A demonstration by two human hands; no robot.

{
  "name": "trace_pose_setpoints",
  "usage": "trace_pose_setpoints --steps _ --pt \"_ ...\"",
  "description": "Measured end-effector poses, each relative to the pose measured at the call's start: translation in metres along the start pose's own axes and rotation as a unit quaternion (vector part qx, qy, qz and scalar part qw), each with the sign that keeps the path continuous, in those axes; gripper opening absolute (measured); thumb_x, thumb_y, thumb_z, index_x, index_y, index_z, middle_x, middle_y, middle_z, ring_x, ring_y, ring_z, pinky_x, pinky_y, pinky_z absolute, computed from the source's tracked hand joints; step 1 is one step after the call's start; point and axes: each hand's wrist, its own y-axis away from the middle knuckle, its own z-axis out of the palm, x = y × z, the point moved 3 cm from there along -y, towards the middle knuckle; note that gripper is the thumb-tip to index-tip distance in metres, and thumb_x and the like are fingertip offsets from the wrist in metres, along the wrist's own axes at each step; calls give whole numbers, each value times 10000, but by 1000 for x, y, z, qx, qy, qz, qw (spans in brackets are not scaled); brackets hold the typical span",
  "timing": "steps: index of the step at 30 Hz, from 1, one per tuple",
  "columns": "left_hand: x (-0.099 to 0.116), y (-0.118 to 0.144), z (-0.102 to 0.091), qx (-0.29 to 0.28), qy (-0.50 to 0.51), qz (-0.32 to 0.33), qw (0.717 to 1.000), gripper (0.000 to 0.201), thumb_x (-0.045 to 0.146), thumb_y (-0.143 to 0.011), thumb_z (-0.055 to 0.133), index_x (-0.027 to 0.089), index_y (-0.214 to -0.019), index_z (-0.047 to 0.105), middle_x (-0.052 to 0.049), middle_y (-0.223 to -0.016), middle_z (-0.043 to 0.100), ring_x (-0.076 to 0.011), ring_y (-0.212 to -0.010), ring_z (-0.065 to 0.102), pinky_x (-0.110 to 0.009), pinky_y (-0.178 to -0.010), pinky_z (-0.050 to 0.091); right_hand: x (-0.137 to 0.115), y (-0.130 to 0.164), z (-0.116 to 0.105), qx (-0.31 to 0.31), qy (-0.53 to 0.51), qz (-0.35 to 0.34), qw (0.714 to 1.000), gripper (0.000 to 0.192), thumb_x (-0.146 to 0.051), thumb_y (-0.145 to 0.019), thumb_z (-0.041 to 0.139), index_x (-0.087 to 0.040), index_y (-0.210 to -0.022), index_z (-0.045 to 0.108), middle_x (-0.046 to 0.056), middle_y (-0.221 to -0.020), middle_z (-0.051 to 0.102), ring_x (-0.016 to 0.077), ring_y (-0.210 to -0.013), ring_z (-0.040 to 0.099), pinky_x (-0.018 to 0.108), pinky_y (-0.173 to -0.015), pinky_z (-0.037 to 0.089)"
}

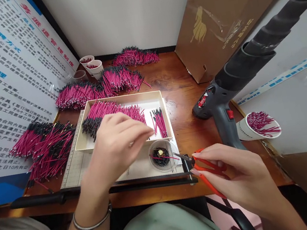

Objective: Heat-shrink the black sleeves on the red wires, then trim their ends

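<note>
My left hand hovers over the front of a cream tray, thumb and fingers pressed together; what they pinch, if anything, I cannot make out. Short pink wires with black ends fill the tray's left and middle, partly behind that hand. A smaller bunch of wires lies at its right end. In my right hand are orange-handled scissors, blades pointing left at a clear plastic cup. The cup holds small black pieces and a yellowish bit. One pink wire crosses it near the blade tips.
Beneath the tray lies a paper trimmer with a black-handled arm along the table's front edge. Wire heaps cover the left and back. A heat gun stands at right beside a paper cup of wires. A cardboard box is behind.
</note>
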Motion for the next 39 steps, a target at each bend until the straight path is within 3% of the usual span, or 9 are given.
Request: trace_pose_setpoints --steps 3,7,10,16,25,30,33,36,39 --pt "-18 -12 15 -46 -51 -71 995 375 377 -1009 535 221 -701 684 -19 -707 733 -218 -741 574 -397 -774 403 0 0 1 -1 -3 1 1000 237 -66 -808 708 -233 -976 704 10 -782 731 119 -585 649 201 -465 493" --pt "-42 -25 49 -162 -93 -143 972 281 295 -974 482 196 -952 744 -107 -999 771 -300 -933 608 -526 -926 393 -2 -2 4 -1 -2 -7 1000 260 -74 -804 706 -266 -980 699 -2 -804 739 123 -569 644 209 -446 478" --pt "-53 -28 69 -233 -98 -146 956 273 183 -909 455 166 -898 727 -149 -1008 759 -332 -972 629 -628 -999 371 -3 -2 5 -4 4 -10 1000 274 -70 -802 705 -271 -988 688 -8 -801 733 118 -562 632 210 -446 467" --pt "-52 -24 76 -255 -77 -122 956 260 94 -839 448 206 -756 668 -54 -905 759 -281 -1023 653 -675 -1162 224 -2 -2 5 -5 9 -11 1000 255 -74 -815 696 -264 -984 678 -2 -788 724 115 -550 611 218 -430 440" --pt "-43 -21 70 -173 -22 -145 974 236 114 -858 479 215 -755 666 -41 -932 763 -259 -1024 691 -670 -1224 142 -1 -2 5 0 4 1 1000 220 -71 -805 706 -233 -954 700 7 -783 731 112 -551 623 210 -442 462" --pt "-31 -23 61 -117 45 -188 974 66 166 -866 648 217 -907 645 -7 -907 755 -231 -923 713 -673 -1228 142 1 -2 4 5 1 -4 1000 260 -64 -807 713 -254 -983 688 -2 -804 731 113 -573 632 207 -456 475" --pt "-21 -23 57 -89 128 -211 965 167 135 -822 741 211 -854 596 34 -848 750 -187 -828 720 -666 -1211 215 2 -2 4 10 -4 -1 1000 273 -72 -804 722 -267 -993 693 -8 -799 728 120 -574 637 213 -457 483" --pt "-11 -21 45 -3 176 -214 961 172 123 -818 759 209 -838 611 42 -815 754 -174 -771 722 -655 -1180 296 1 -1 4 12 -14 2 1000 283 -63 -799 721 -266 -996 699 -10 -786 721 123 -581 640 216 -466 491" --pt "1 -15 27 94 154 -186 966 107 157 -843 756 230 -843 677 40 -837 764 -167 -767 704 -627 -1203 282 1 0 3 19 -27 7 999 297 -34 -792 717 -242 -1003 703 5 -790 718 125 -603 642 218 -488 501"
